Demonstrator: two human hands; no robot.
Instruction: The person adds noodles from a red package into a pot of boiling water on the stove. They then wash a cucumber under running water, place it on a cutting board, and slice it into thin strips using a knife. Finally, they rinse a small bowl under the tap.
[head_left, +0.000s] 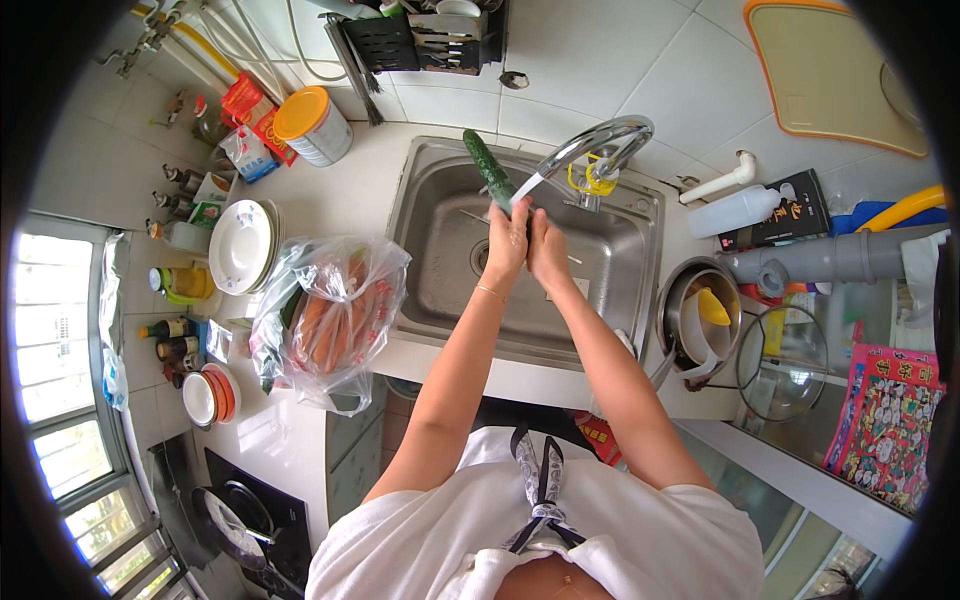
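A dark green cucumber slants up from my two hands over the stainless steel sink. My left hand is wrapped around its lower part. Close beside it, my right hand has its fingers curled at the cucumber's near end, which the hands mostly hide; its exact grip there is hard to see. Water runs from the curved chrome faucet onto the cucumber just above my left fingers. Below the hands, the sink's drain partly shows.
Left of the sink sits a clear plastic bag of carrots, near stacked plates and bowls. A lidded can stands behind. On the right are nested pots and a glass lid. A pan rests on the stove.
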